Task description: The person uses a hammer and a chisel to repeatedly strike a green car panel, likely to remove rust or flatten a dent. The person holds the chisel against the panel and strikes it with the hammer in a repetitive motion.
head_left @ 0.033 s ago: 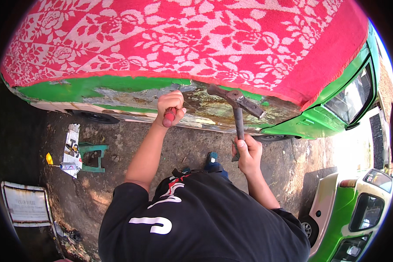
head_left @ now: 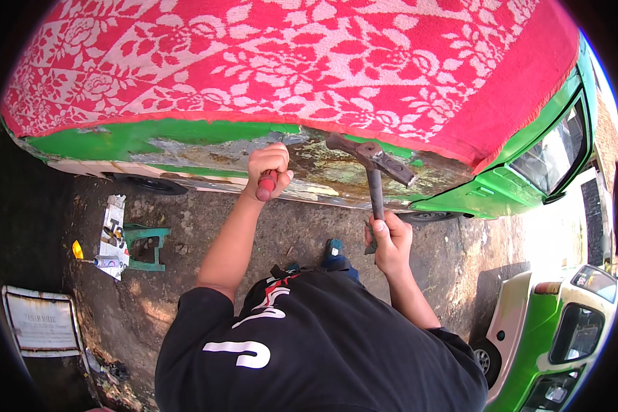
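Observation:
My left hand (head_left: 269, 165) is closed around a red-handled tool (head_left: 266, 185), with the handle end pointing back at me; its working end is hidden by the fist. That fist is held against or just in front of the scraped, rusty side panel (head_left: 316, 161) of a green vehicle. In my right hand (head_left: 391, 242), fingers wrap the shaft of a hammer (head_left: 376, 189). Its dark metal head is up in front of the same panel, to the right of the left fist. Whether the head touches the panel I cannot tell.
A red and pink flowered cloth (head_left: 288, 62) covers the vehicle's upper part. On the ground at left are a green plastic stool (head_left: 145, 247), a printed sheet (head_left: 111, 226) and a spray can (head_left: 107, 261). Another green and white vehicle (head_left: 529, 343) stands at lower right.

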Motion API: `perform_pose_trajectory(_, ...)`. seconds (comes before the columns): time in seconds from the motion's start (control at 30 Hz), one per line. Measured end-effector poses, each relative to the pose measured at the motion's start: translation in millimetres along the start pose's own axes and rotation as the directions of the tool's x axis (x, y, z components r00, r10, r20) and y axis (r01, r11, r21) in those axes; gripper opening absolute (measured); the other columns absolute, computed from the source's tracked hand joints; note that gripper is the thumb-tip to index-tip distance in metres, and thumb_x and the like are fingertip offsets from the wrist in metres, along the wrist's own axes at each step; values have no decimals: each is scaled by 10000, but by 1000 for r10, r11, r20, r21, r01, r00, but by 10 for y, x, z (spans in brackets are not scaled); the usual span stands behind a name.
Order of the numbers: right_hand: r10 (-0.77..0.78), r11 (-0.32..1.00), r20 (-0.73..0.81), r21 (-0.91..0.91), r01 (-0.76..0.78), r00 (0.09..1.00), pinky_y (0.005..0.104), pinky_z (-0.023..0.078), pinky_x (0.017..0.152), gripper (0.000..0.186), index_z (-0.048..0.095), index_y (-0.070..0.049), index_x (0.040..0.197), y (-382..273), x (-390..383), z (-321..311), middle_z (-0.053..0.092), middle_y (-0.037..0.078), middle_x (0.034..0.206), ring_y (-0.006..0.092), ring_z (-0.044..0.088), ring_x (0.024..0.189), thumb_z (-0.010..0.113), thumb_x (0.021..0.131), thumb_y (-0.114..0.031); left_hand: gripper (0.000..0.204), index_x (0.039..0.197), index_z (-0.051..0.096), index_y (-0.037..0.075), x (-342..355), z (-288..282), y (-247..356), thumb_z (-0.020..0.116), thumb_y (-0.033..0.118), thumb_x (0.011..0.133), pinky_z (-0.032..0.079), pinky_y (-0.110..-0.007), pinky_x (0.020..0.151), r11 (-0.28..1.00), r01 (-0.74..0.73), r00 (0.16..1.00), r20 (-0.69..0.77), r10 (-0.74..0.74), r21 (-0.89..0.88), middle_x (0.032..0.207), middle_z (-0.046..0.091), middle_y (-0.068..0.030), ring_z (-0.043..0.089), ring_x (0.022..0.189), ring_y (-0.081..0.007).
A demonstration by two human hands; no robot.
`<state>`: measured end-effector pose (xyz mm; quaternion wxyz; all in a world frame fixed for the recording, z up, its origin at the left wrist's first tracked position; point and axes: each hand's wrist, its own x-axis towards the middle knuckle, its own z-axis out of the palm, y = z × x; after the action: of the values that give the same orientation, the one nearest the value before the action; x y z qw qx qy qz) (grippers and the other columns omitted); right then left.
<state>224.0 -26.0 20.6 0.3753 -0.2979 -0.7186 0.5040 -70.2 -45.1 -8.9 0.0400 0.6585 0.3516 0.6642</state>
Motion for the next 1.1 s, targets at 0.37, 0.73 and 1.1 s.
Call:
perform_pose_trajectory(0.37,1,999,-12,-46,-1,1000,259,425,490,443,557,7,779,64,25,5,550,31,622,102,530,529,589,966,-394,265,575,352,45,59,-1,-96,613,8,600,341,-341,509,999,-39,999,31,39,8,548,369,-62,414,528,-237)
perform_pose_trajectory(0.73,-17,996,8,-86,17,1000,258,429,489,399,576,3,781,64,19,21,567,32,606,100,537,521,593,968,-348,271,577,353,46,45,-6,-103,621,31,611,347,-347,509,997,-62,995,81,58,48,554,373,-63,413,533,-245)
perform_pose_trajectory(1.1,-1,995,26,-105,4,1000,262,432,491,392,579,-2,775,60,14,24,566,28,592,101,539,517,593,967,-343,309,563,324,50,58,23,-98,618,46,658,333,-337,507,996,-80,994,85,75,47,544,343,-49,383,512,-228)
